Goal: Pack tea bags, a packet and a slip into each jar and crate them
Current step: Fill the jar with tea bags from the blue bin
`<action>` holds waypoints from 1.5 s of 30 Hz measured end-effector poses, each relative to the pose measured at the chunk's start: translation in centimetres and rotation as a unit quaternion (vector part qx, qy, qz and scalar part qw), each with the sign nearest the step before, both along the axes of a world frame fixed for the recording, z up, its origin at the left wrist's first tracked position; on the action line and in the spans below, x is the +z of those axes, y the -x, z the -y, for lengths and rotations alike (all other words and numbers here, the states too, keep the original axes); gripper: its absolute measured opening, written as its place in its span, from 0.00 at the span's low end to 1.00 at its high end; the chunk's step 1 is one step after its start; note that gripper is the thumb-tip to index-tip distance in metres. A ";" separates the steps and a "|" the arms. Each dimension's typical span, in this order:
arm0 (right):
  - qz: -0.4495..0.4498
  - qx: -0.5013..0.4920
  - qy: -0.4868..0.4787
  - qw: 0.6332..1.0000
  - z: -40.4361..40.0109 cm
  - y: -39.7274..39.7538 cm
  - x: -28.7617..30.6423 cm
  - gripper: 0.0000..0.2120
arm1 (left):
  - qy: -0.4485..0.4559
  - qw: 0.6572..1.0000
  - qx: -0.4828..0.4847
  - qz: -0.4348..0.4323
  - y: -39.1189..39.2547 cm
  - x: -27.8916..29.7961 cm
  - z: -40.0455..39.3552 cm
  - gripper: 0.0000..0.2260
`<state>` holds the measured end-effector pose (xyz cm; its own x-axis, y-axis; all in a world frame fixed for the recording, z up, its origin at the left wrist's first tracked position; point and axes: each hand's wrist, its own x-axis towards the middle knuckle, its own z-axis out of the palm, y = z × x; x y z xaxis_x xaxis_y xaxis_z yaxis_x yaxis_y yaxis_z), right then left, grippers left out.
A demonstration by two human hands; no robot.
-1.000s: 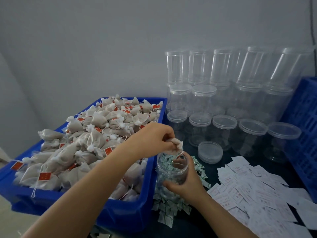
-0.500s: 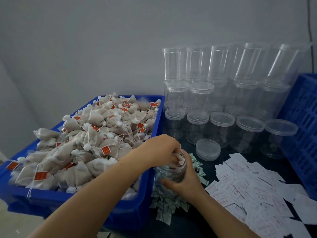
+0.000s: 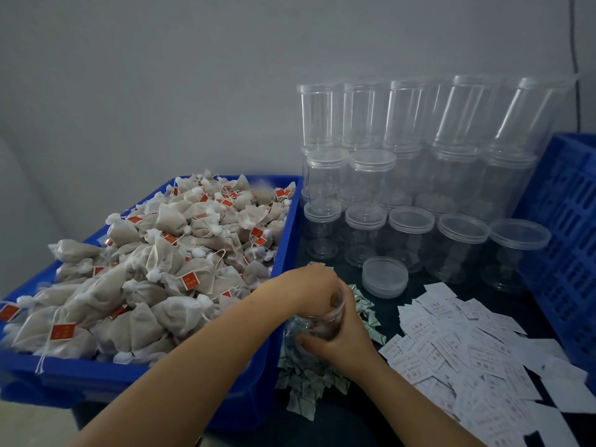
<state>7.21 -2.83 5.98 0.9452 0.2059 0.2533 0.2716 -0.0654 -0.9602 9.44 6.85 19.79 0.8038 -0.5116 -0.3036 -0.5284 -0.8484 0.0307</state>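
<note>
the right hand holds the jar from the side. the left hand pokes down inside it; i cannot tell what its fingers hold. push too hard and the jar could tip onto the packets below.

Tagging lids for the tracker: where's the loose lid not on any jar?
Head view, right of centre: the loose lid lies flat on the dark table, just in front of the front row of empty jars, behind the paper slips.
</note>
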 end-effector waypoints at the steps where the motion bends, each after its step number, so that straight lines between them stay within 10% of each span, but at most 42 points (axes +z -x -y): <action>1: -0.002 -0.004 0.005 1.000 0.0 0.0 0.0 0.46 | -0.001 1.000 0.003 -0.010 -0.1 -0.1 0.1 0.06; 32: -0.004 -0.016 0.033 0.999 -0.1 0.5 0.3 0.46 | 0.029 0.998 -0.023 -0.041 -0.1 -1.0 -0.5 0.07; 45: 0.012 -0.017 -0.002 1.000 0.0 0.6 0.3 0.45 | 0.088 0.973 0.054 0.204 2.5 4.3 -8.2 0.09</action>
